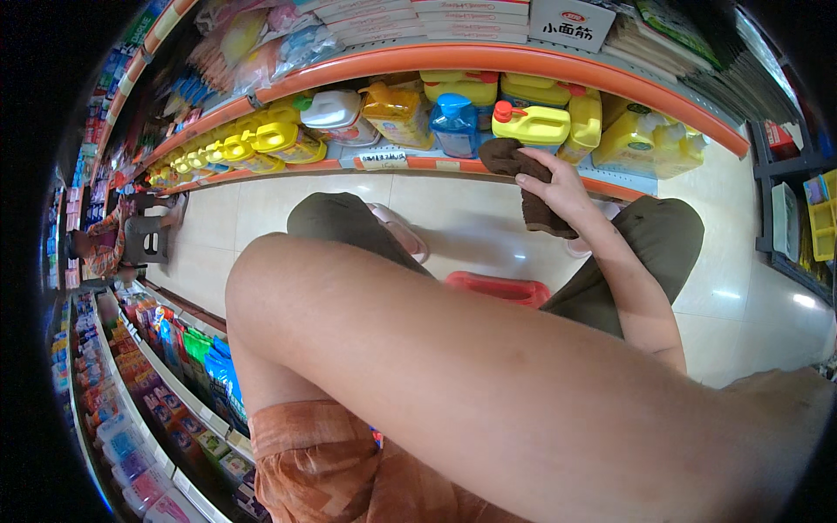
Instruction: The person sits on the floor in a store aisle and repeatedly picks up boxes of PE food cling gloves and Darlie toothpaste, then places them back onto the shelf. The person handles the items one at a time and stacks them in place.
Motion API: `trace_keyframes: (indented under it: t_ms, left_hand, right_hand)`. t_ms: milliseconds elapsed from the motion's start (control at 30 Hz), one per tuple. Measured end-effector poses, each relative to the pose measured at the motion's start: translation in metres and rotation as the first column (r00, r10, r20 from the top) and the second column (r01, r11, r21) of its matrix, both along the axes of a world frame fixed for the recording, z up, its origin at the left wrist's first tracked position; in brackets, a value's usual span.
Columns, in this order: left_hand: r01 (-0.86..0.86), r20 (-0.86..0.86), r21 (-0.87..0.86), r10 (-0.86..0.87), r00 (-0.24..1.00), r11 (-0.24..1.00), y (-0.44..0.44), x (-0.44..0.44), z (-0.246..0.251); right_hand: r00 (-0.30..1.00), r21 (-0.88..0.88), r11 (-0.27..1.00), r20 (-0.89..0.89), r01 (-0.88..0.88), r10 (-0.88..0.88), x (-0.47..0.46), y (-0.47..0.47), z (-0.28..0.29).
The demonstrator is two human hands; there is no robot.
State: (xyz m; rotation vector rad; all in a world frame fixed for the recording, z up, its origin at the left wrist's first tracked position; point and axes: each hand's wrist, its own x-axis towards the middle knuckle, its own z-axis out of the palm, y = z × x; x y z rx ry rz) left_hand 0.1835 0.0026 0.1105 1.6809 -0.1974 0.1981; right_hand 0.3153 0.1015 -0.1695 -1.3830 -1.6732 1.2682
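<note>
My right hand [556, 186] grips a bunched dark brown cloth [536, 183]. Its upper end is against the front edge of the lower shelf [467, 165], while the rest hangs below my fingers. Just behind the cloth are a yellow jug with a red cap [533, 127] and a blue bottle with a pump-like top [454, 127]. A yellow upright jug [582, 127] stands to the right. My left forearm crosses the near foreground, its elbow bent at the left; my left hand is out of view.
An orange-edged shelf [458, 55] overhangs the jugs. Part of a red plastic object [500, 287] shows between my knees on the tiled floor [274, 209]. Packaged goods line the shelves at lower left [209, 418]. Another person [101, 245] is at far left beside a grey stool [147, 240].
</note>
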Motion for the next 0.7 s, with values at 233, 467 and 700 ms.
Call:
trace_keyframes:
  t_ms: [233, 467, 700]
  left_hand:
    - [-0.014, 0.0, -0.02, 0.014, 1.0, 1.0, -0.002, -0.01, -0.012]
    - [0.05, -0.016, -0.009, -0.05, 0.999, 0.999, -0.004, -0.001, -0.009]
    - [0.093, -0.022, -0.007, -0.093, 0.995, 0.996, -0.007, 0.007, -0.008]
  right_hand:
    - [0.999, -0.026, 0.999, -0.046, -0.025, 0.024, -0.001, 0.0, 0.003]
    - [0.998, 0.079, 0.996, 0.051, -0.028, 0.024, -0.002, -0.001, -0.003]
    - [0.998, 0.063, 0.997, 0.051, -0.035, 0.031, -0.003, -0.004, 0.002]
